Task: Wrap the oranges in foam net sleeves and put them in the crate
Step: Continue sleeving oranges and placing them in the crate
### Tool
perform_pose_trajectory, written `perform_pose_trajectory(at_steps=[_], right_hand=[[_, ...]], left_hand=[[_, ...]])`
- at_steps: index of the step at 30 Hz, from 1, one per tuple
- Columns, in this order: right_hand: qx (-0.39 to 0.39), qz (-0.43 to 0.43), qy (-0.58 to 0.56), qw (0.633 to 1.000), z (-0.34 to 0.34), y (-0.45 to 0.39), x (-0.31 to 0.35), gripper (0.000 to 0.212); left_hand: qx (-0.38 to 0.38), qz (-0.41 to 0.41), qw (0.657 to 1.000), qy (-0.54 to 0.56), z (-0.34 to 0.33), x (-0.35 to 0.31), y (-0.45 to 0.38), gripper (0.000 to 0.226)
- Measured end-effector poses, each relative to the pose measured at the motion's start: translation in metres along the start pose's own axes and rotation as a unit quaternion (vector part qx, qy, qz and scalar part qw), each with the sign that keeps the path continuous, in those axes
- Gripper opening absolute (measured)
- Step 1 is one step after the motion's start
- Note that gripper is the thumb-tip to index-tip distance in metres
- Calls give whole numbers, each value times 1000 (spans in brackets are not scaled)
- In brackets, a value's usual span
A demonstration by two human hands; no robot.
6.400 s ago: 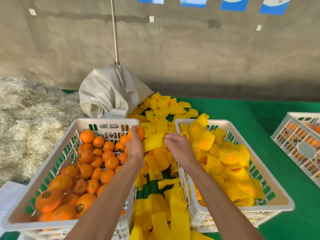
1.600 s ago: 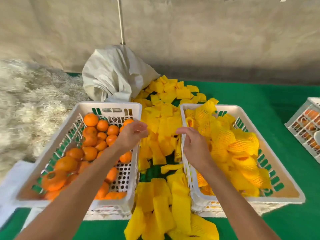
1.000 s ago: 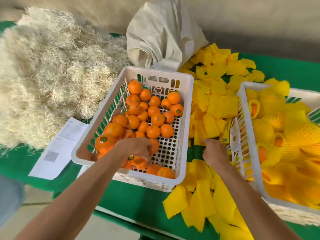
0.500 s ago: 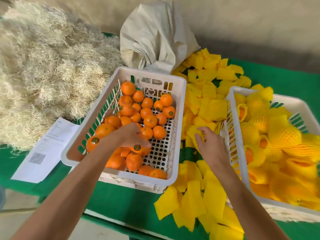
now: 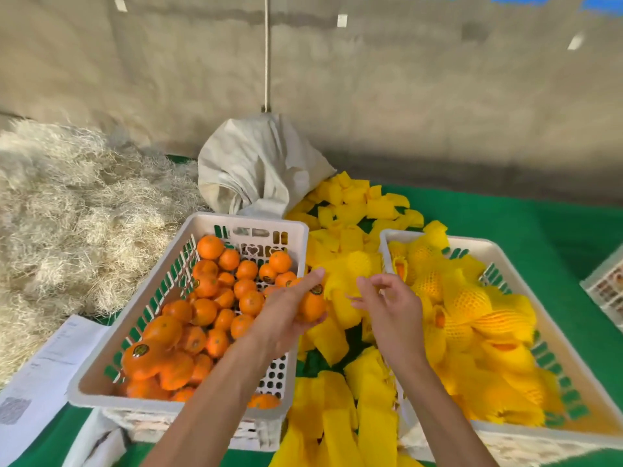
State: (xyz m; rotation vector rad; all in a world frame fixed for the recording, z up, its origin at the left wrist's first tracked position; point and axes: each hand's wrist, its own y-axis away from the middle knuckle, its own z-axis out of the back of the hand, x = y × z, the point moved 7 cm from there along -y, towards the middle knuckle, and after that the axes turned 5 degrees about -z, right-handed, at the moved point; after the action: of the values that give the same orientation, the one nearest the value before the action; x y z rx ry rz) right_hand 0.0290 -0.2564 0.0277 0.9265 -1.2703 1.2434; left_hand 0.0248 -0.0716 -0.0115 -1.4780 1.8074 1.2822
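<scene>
left hand (image 5: pixel 286 310): your fingers curl round a smooth, round, stickered orange (image 5: pixel 312 306), held just above the rim of the white slotted plastic crate of bare oranges (image 5: pixel 188 402).
right hand (image 5: pixel 391 306): holds nothing, fingers loosely spread over the flat yellow foam net sleeves (image 5: pixel 337 335).
next: pinch one sleeve by its mouth and stretch it open — likely springy.
goal: white plastic crate of netted oranges (image 5: pixel 435 241) — bumpy, soft mesh.
</scene>
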Motion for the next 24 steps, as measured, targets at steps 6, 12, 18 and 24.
perform_pose_trajectory(at_steps=[6,12,18,24], right_hand=[[42,-46,-91,994,25,-1,-4,20],[95,-119,-130,980,42,-8,-14,25],[170,-43,-33,984,52,-10,0,22],[139,62,101,983,52,-18,8,22]], left_hand=[[37,-6,999,35,-22,11,-5,55],[117,-4,993,-27,-34,12,-5,50],[161,112,978,75,-31,18,-3,55],[143,123,981,-37,-27,19,-6,62]])
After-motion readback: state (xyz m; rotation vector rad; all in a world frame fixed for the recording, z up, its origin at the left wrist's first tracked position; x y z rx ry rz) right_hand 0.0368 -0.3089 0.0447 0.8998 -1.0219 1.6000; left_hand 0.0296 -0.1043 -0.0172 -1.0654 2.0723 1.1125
